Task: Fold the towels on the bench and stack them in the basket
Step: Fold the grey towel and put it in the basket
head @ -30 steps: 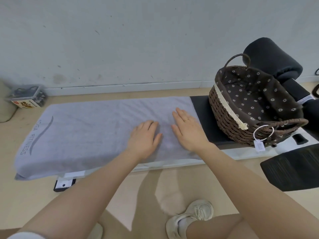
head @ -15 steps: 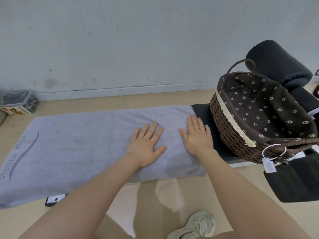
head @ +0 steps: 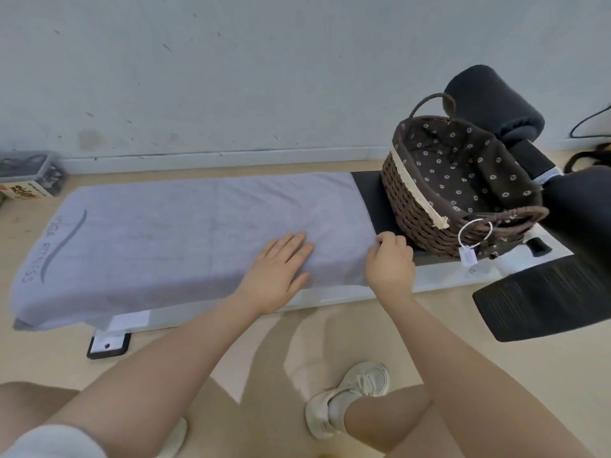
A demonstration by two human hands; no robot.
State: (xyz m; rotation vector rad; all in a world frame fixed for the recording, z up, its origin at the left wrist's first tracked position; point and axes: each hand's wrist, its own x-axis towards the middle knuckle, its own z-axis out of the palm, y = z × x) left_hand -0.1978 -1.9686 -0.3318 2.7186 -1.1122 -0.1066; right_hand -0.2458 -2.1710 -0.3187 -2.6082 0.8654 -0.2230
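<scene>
A long grey towel (head: 185, 233) with a printed logo at its left end lies spread flat along the low bench (head: 436, 279). My left hand (head: 277, 276) rests flat on the towel near its right end, fingers straight. My right hand (head: 390, 262) has its fingers curled over the towel's right edge and pinches it. A brown wicker basket (head: 420, 223) with a dark flowered lining stands on the bench's right end, just right of my right hand, and holds nothing.
A wall runs close behind the bench. A black cushioned roll (head: 492, 100) and a black pad (head: 542, 305) lie to the right. A clear box (head: 29, 175) sits on the floor at far left. My shoe (head: 350, 395) and knees are on the floor in front.
My right hand slid off the towel's surface to its right edge and curled its fingers onto it. My left hand stayed flat on the towel, a little nearer the front edge.
</scene>
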